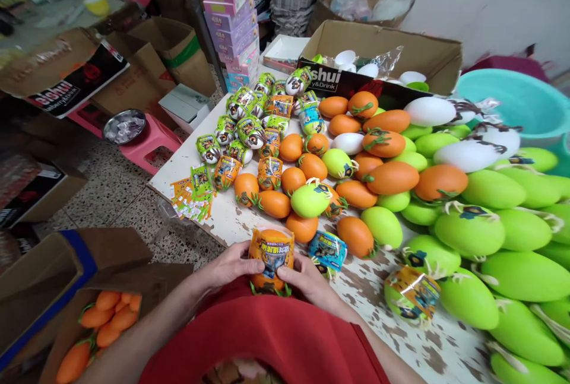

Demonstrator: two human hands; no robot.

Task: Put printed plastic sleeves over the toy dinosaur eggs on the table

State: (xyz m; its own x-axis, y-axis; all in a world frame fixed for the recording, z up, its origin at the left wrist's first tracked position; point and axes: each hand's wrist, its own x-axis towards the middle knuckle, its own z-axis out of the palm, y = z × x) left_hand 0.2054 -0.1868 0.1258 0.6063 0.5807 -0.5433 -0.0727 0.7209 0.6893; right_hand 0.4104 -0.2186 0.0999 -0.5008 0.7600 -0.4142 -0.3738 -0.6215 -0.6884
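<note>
Close to my body, both hands hold an orange toy egg [269, 282] with a printed orange wrapper around it. My left hand [235, 265] grips its left side, thumb across the wrapper. On the other side, the thumb of my right hand [307, 280] presses against the wrapper. Just right of my hands lies an egg in a blue wrapper [328, 250]. Unwrapped orange eggs [274, 203] and green eggs [469, 229] spread over the table. Several wrapped eggs [250, 132] are grouped at the far left, and flat wrappers [192, 194] lie fanned near the table's left edge.
A cardboard box [383, 37] with white and green shells stands at the back, beside a turquoise basin [512, 99]. On the floor at left are a pink stool [154, 137] bearing a metal bowl [124, 127] and a carton holding orange eggs [107, 317].
</note>
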